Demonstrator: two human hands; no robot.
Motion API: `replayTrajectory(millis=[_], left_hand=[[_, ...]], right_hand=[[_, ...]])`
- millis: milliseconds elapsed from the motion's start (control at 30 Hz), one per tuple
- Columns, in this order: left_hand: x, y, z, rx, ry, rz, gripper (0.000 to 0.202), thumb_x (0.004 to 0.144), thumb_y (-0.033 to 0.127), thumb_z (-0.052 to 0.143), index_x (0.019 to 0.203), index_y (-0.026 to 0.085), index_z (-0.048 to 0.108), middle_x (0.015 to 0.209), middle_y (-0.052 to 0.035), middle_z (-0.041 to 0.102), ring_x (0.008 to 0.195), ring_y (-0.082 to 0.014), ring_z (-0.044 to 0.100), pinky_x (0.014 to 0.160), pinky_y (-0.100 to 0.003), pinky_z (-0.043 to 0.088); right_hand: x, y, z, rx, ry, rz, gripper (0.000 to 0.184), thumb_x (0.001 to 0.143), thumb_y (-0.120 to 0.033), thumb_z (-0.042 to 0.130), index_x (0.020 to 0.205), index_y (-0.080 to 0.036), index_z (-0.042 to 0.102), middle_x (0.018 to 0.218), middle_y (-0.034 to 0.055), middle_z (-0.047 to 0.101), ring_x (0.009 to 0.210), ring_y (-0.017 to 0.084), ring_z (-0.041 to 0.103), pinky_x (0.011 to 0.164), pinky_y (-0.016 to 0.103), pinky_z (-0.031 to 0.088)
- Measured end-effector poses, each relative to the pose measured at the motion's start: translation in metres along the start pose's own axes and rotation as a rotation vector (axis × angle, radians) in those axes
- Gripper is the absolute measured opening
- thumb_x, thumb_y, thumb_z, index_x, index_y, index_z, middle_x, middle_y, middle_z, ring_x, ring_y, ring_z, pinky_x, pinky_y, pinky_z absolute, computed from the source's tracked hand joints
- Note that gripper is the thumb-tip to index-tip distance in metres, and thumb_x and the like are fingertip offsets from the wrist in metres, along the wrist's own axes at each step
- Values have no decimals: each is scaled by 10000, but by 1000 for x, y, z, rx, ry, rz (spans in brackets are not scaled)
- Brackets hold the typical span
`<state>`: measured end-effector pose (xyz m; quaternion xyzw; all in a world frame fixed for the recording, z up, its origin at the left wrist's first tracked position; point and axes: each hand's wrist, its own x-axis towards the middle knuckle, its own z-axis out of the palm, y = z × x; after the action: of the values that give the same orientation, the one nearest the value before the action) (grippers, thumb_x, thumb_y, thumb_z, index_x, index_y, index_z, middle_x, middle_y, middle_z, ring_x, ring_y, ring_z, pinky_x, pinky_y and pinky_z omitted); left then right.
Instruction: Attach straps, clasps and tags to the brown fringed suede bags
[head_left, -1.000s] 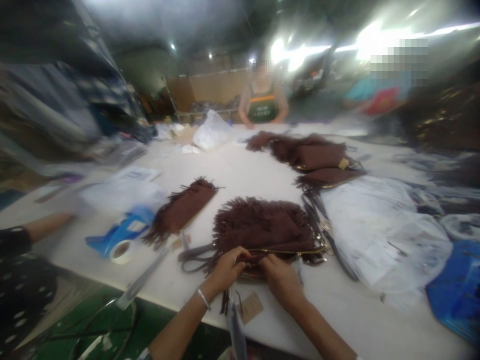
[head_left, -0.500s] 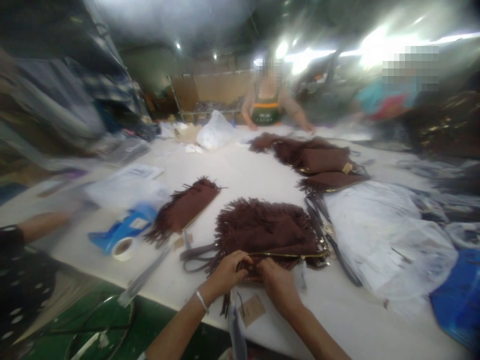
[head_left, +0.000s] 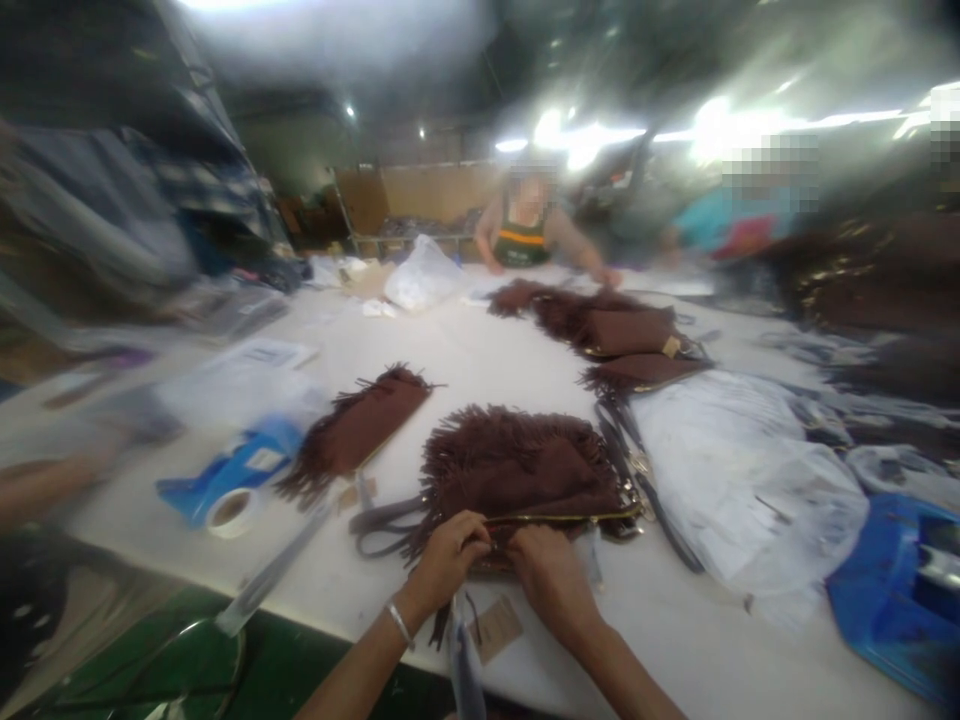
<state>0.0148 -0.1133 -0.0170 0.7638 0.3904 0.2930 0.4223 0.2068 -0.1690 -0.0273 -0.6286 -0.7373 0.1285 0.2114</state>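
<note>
One fringed brown bag (head_left: 517, 470) lies near the front edge of the counter (head_left: 675, 630). I observe the left hand (head_left: 448, 558) and right hand (head_left: 553, 575), fingers grasping its near side, below the gold zip (head_left: 562, 519). A tape roll (head_left: 244, 507) sits against blue plastic (head_left: 225, 478) toward the left edge.

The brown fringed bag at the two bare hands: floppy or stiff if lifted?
The brown fringed bag would probably sag, as its front lies rumpled. Its thin brown fringe strips would likely dangle loosely, since they splay apart. Pushed, it seems unlikely to roll: it lies low and broad on the white tabletop.
</note>
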Motion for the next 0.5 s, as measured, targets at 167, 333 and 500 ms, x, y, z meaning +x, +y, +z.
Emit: replayTrajectory(millis=[167, 333, 500], left_hand=[[6, 5, -5, -140, -10, -69, 89, 872, 248, 494, 807, 199, 530, 988, -31, 629, 934, -183, 573, 835, -277, 410], [11, 19, -5, -99, -48, -70, 197, 927, 366, 433, 836, 206, 504, 913, -17, 618, 855, -171, 565, 791, -263, 414], [15, 14, 0, -57, -92, -91, 288, 932, 462, 384, 858, 214, 510, 847, -12, 619, 811, -178, 578, 742, -253, 436]], right_hand=[[-8, 7, -27, 248, 110, 111, 147, 921, -221, 465, 869, -206, 601, 855, 22, 621, 810, 174, 568, 736, 275, 393], [6, -19, -26, 450, 74, 48, 143, 879, -187, 514, 955, -218, 631, 922, 7, 657, 868, 149, 599, 781, 236, 410], [28, -26, -9, 474, -24, 194, 38, 763, -207, 650, 777, -191, 680, 803, 0, 704, 759, 152, 632, 669, 225, 402]])
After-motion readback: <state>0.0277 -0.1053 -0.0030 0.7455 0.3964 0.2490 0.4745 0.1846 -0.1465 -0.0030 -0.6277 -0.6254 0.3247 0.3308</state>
